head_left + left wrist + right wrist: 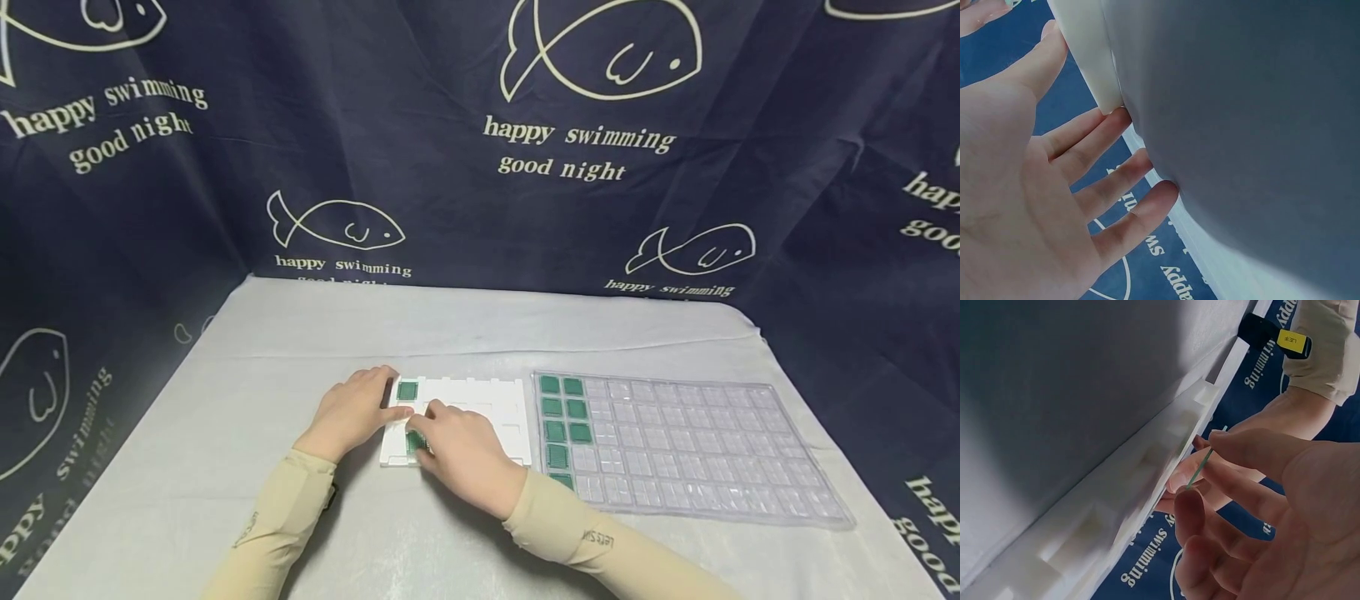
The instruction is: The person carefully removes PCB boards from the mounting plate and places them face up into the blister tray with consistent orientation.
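Observation:
My right hand pinches a thin green square board between thumb and fingertips; in the right wrist view it shows edge-on, close over a white tray. The hand partly covers this board in the head view. Another green square lies at the tray's far left corner. At the tray's left side rests my left hand, its thumb reaching over the top. In the left wrist view its fingers lie fairly straight against the tray's corner and the table, beside the white tray edge.
To the right lies a clear plastic tray with many small compartments. Several green square boards fill its left columns, the nearest partly behind my right sleeve. A white cloth covers the table, and a dark blue fish-print curtain hangs around it.

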Action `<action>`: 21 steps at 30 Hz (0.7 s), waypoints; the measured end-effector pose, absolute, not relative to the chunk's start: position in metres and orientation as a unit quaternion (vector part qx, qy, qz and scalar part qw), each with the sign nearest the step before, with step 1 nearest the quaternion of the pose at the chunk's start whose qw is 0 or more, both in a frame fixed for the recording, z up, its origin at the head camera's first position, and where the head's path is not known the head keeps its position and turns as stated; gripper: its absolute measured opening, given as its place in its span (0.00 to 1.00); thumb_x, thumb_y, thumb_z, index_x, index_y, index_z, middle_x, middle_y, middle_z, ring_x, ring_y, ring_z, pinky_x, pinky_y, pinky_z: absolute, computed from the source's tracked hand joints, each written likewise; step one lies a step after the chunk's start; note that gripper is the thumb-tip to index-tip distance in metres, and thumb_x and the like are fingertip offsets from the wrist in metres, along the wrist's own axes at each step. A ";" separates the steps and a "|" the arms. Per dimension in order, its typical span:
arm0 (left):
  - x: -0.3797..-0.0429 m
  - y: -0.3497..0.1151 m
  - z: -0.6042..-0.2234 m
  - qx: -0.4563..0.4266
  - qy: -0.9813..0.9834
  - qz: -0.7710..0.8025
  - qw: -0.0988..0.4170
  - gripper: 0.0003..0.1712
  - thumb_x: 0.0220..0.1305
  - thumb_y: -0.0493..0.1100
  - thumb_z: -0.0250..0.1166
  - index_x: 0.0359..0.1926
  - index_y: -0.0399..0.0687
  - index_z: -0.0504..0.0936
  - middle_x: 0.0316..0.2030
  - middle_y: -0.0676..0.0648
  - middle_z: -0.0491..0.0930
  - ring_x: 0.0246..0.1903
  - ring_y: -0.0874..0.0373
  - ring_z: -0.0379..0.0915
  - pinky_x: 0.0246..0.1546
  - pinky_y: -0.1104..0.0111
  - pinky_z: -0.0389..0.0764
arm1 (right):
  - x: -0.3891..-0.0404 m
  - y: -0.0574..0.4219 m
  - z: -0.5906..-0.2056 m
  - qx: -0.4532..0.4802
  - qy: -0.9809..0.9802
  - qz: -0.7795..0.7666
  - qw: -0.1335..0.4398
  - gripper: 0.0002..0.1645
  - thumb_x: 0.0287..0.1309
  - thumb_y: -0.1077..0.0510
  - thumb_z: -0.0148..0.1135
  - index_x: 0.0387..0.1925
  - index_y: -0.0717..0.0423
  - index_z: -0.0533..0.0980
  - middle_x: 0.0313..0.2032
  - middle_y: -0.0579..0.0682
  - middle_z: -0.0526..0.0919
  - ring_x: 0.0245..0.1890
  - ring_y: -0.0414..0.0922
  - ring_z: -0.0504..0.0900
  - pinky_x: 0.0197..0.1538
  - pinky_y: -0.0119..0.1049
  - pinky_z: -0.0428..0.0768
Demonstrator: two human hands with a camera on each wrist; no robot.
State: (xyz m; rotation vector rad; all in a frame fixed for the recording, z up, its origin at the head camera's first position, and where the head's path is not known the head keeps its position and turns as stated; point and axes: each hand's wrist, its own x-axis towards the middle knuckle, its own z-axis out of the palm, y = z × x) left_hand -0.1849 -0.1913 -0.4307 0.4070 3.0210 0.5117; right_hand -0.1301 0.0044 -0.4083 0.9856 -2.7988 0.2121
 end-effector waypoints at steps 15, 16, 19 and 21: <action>-0.185 -0.192 -0.431 0.127 0.976 0.172 0.025 0.32 0.62 0.60 0.71 0.59 0.47 0.76 0.56 0.44 0.83 0.57 0.44 0.78 0.47 0.47 0.79 | -0.133 0.010 -0.411 0.318 -0.941 0.078 0.079 0.13 0.57 0.50 0.74 0.43 0.46 0.83 0.31 0.42 0.78 0.23 0.35 0.73 0.24 0.29 0.71; -0.185 -0.192 -0.431 0.128 0.977 0.171 0.025 0.32 0.62 0.60 0.71 0.59 0.47 0.76 0.56 0.44 0.83 0.56 0.44 0.78 0.46 0.47 0.79 | -0.133 0.010 -0.411 0.317 -0.942 0.076 0.077 0.13 0.57 0.49 0.74 0.42 0.46 0.83 0.31 0.42 0.77 0.23 0.35 0.72 0.24 0.29 0.70; -0.185 -0.191 -0.431 0.129 0.977 0.169 0.024 0.32 0.62 0.60 0.71 0.59 0.47 0.76 0.55 0.44 0.83 0.56 0.44 0.78 0.46 0.47 0.79 | -0.133 0.011 -0.411 0.314 -0.943 0.077 0.072 0.13 0.57 0.49 0.74 0.41 0.47 0.82 0.30 0.41 0.76 0.23 0.34 0.70 0.24 0.28 0.69; -0.185 -0.191 -0.431 0.128 0.977 0.169 0.025 0.33 0.62 0.60 0.71 0.59 0.46 0.76 0.56 0.44 0.83 0.56 0.44 0.78 0.47 0.47 0.79 | -0.132 0.012 -0.410 0.314 -0.944 0.081 0.069 0.13 0.57 0.49 0.74 0.41 0.47 0.82 0.30 0.41 0.76 0.23 0.34 0.70 0.24 0.28 0.69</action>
